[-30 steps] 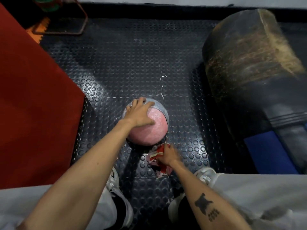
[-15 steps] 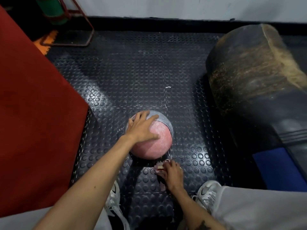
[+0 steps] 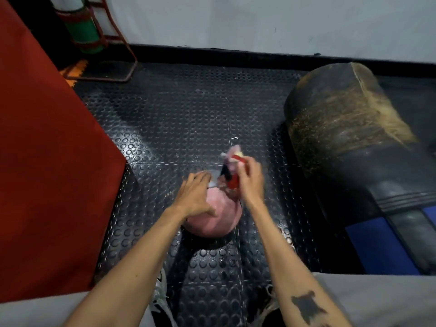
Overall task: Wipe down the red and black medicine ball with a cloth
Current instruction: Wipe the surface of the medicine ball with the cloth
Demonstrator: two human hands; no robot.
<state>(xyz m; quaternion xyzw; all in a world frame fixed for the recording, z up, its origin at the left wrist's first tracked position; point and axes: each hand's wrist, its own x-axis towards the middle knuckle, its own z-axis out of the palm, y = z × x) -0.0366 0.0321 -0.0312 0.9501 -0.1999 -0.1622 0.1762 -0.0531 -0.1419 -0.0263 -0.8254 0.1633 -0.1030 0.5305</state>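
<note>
Studded black floor (image 3: 188,109) | left hand (image 3: 195,197) spread flat, steadying medicine ball (image 3: 212,220) | right hand (image 3: 251,182) fingers pinch cloth (image 3: 232,168) above ball | next: press cloth down, rub.

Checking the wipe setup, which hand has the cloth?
The right hand grips the cloth over the medicine ball; the left hand just rests on it.

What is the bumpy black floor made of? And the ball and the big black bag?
The floor looks like rubber matting: shiny raised round studs, seams between tiles. The ball seems to be matte rubber with a faded pink, grainy surface. The bag looks like leather or vinyl, though I can't tell which: its smooth black skin is scuffed down to a tan patch.
</note>
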